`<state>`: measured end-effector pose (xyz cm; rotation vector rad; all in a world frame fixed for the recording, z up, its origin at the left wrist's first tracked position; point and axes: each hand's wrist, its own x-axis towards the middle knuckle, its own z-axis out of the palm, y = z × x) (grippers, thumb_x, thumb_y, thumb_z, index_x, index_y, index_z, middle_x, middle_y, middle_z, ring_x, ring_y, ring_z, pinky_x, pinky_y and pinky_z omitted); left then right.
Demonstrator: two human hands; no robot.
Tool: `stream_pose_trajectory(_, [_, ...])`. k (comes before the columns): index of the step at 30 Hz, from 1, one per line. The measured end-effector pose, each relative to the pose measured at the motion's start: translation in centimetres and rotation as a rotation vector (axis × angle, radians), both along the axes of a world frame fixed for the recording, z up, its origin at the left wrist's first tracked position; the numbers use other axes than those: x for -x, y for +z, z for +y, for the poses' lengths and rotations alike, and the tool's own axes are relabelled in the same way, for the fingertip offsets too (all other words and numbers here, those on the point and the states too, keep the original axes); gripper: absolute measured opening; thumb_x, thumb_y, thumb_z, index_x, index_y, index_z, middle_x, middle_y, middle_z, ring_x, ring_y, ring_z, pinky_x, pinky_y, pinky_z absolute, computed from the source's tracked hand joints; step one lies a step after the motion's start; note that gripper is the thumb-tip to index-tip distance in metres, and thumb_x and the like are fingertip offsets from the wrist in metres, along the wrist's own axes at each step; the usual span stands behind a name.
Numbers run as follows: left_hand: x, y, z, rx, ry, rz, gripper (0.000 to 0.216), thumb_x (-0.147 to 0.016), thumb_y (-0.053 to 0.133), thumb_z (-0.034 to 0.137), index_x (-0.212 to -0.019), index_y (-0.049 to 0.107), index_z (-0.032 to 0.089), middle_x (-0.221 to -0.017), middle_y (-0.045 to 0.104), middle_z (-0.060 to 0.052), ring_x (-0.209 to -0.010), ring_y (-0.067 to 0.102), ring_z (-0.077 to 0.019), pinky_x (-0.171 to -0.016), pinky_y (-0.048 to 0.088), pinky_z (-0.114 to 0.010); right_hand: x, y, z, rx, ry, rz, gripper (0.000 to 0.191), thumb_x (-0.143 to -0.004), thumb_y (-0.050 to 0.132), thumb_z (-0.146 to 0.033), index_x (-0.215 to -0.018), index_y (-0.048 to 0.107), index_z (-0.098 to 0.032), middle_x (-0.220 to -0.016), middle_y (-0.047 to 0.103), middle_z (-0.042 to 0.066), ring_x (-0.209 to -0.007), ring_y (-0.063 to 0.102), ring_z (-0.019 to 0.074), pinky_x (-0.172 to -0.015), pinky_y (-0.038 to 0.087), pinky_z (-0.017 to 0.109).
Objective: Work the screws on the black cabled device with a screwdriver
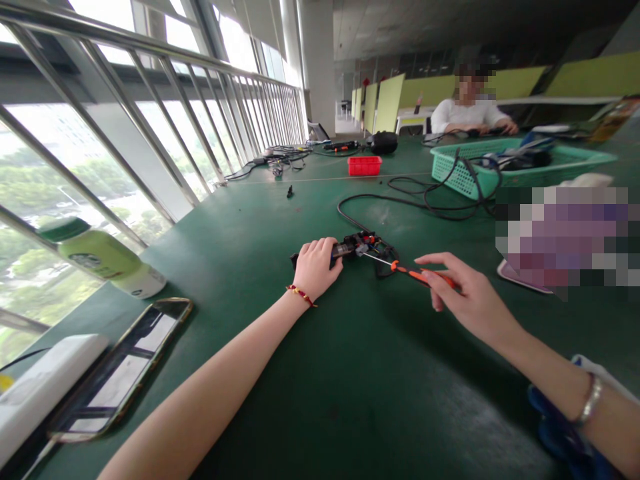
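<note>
My left hand is closed over a small black electrical part with red and blue bits, pressing it onto the green table. A black cable runs from the part toward the back. My right hand pinches an orange-handled screwdriver. The screwdriver's thin metal shaft points left and its tip rests at the part. A red string bracelet circles my left wrist and a metal bangle my right.
A phone, a white box and a green-capped bottle lie at the left by the window railing. A teal basket of cables and a red bin stand farther back. Another person sits at the far end.
</note>
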<state>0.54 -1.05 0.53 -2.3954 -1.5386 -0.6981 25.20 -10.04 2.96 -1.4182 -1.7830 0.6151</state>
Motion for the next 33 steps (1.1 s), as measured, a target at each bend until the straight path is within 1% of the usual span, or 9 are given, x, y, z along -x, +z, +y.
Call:
stream_pose_trajectory(4, [-0.03,-0.03,0.01,0.0,-0.004,-0.003,0.026,-0.083,0.047,0.027,-0.106,0.051,0.018,-0.099,0.063,-0.006,-0.093,0.057,-0.0231,-0.086,0.04,-0.036,-0.21,-0.17,0.32,-0.207,-0.097,0.019,0.04,-0.08,0.058,-0.039,-0.114,0.049,-0.021,-0.086,0.064,0.005,-0.08,0.064,0.0189,-0.064,0.049,0.027])
stream_pose_trajectory(6, [-0.05,-0.02,0.0,-0.002,-0.005,-0.003,0.025,-0.083,0.047,0.027,-0.106,0.051,0.018,-0.099,0.063,-0.005,-0.093,0.057,-0.023,-0.086,0.04,-0.036,-0.23,-0.19,0.39,-0.263,-0.115,0.021,0.041,-0.077,0.062,-0.036,-0.113,0.05,-0.021,-0.094,0.063,0.006,-0.084,0.063,0.0199,-0.065,0.049,0.027])
stream_pose_trajectory(11, [-0.07,0.05,-0.04,0.0,-0.001,0.0,0.025,-0.082,0.047,0.027,-0.105,0.051,0.018,-0.099,0.063,-0.005,-0.093,0.057,-0.0229,-0.086,0.04,-0.036,-0.02,0.05,-0.05,-0.008,0.021,-0.024,0.033,-0.086,0.048,-0.045,-0.108,0.055,-0.021,-0.058,0.056,-0.003,-0.049,0.055,0.0123,-0.051,0.045,0.025])
stream_pose_trajectory(13, [-0.04,0.09,-0.05,0.004,-0.001,0.0,0.025,-0.082,0.047,0.027,-0.105,0.051,0.018,-0.099,0.063,-0.006,-0.093,0.057,-0.0228,-0.086,0.04,-0.036,0.06,0.09,-0.14,0.0,0.034,-0.029,0.036,-0.087,0.046,-0.046,-0.111,0.054,-0.021,-0.055,0.054,-0.003,-0.05,0.055,0.0131,-0.051,0.045,0.026])
stream_pose_trajectory(19, [-0.06,0.14,-0.09,0.014,0.006,0.002,0.024,-0.082,0.047,0.027,-0.105,0.051,0.018,-0.1,0.063,-0.005,-0.093,0.057,-0.0226,-0.086,0.04,-0.036,0.02,-0.06,0.19,-0.268,-0.112,-0.019,0.036,-0.08,0.057,-0.039,-0.111,0.054,-0.022,-0.101,0.062,0.009,-0.073,0.062,0.018,-0.057,0.047,0.028])
stream_pose_trajectory(22, [-0.09,0.16,-0.11,0.012,0.003,0.0,0.024,-0.083,0.047,0.027,-0.105,0.051,0.018,-0.1,0.063,-0.005,-0.093,0.057,-0.0224,-0.086,0.04,-0.036,-0.1,-0.05,0.23,-0.155,-0.09,-0.023,0.033,-0.083,0.052,-0.043,-0.109,0.055,-0.022,-0.077,0.062,0.003,-0.061,0.058,0.015,-0.054,0.045,0.027])
stream_pose_trajectory(24, [-0.09,0.14,-0.12,0.008,0.003,0.001,0.024,-0.083,0.047,0.027,-0.105,0.051,0.018,-0.1,0.063,-0.005,-0.093,0.057,-0.0224,-0.086,0.041,-0.036,-0.17,-0.05,0.2,-0.034,-0.062,-0.015,0.036,-0.088,0.043,-0.047,-0.109,0.056,-0.021,-0.053,0.051,-0.003,-0.049,0.051,0.0129,-0.051,0.042,0.026])
stream_pose_trajectory(27, [-0.07,0.1,-0.1,0.004,0.005,0.007,0.024,-0.082,0.047,0.027,-0.105,0.05,0.018,-0.1,0.063,-0.005,-0.092,0.057,-0.0227,-0.084,0.041,-0.036,-0.21,-0.13,0.2,0.031,-0.039,0.005,0.039,-0.09,0.036,-0.048,-0.111,0.055,-0.021,-0.046,0.041,-0.006,-0.044,0.045,0.0115,-0.049,0.039,0.025])
stream_pose_trajectory(33, [-0.07,0.11,-0.05,0.005,0.007,0.011,0.024,-0.082,0.047,0.027,-0.105,0.05,0.018,-0.1,0.063,-0.005,-0.092,0.057,-0.0226,-0.084,0.041,-0.036,-0.07,-0.28,0.32,-0.203,-0.097,-0.008,0.037,-0.084,0.052,-0.038,-0.117,0.05,-0.022,-0.088,0.06,0.005,-0.068,0.059,0.015,-0.055,0.044,0.025])
